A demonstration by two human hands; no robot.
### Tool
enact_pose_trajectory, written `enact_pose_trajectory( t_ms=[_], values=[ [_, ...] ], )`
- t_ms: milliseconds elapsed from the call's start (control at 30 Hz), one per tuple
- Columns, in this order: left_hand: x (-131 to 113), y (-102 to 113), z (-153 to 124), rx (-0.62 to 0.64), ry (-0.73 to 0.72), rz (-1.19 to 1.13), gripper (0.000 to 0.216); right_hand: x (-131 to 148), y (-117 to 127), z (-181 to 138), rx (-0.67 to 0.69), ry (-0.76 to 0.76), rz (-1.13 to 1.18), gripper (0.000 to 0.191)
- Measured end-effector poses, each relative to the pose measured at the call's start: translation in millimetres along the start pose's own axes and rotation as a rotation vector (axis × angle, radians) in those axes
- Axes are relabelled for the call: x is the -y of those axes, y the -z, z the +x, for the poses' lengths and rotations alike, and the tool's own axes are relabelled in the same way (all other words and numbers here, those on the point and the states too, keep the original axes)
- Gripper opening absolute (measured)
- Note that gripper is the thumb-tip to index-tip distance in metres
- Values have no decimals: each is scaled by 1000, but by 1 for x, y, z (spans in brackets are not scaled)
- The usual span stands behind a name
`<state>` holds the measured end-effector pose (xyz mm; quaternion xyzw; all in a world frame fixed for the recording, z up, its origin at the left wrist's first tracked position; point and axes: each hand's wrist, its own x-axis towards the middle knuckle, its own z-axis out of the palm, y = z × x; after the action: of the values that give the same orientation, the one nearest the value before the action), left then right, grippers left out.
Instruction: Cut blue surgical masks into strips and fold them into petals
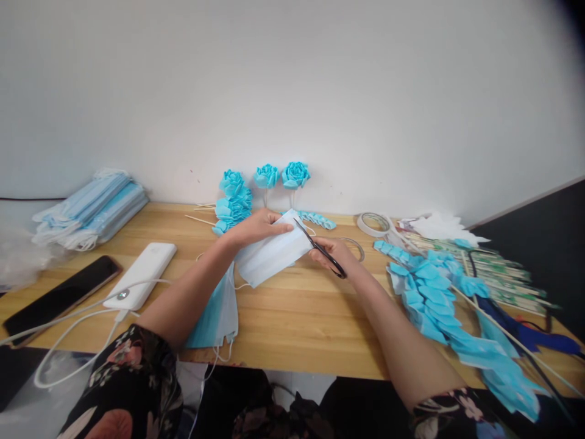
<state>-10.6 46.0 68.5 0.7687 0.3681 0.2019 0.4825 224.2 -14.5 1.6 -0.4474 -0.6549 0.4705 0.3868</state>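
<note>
1. Pinching mask [276,256] in left hand [261,227], above table [297,329], between front and back edges, seemingly steadying it for cutting.
2. Gripping scissors [336,265] in right hand [333,246], aligned along mask's right edge.

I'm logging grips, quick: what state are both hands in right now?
Left hand: closed, holding the pale blue face mask.
Right hand: closed, holding the black scissors, blades at the mask.

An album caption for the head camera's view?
Left hand holds a face mask; right hand holds black scissors at its edge.
</note>
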Motion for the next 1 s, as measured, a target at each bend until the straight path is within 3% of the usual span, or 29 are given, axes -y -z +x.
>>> enact_pose_trajectory(
  t_ms=[467, 1000],
  values=[
    [-1, 0, 1, -8, -8, 19, 45, 5, 2, -1, 6, 66, -168, 43],
    [2, -1, 1, 35, -22, -13, 42, 15, 0, -6, 107, 44, -130, 40]
  ],
)
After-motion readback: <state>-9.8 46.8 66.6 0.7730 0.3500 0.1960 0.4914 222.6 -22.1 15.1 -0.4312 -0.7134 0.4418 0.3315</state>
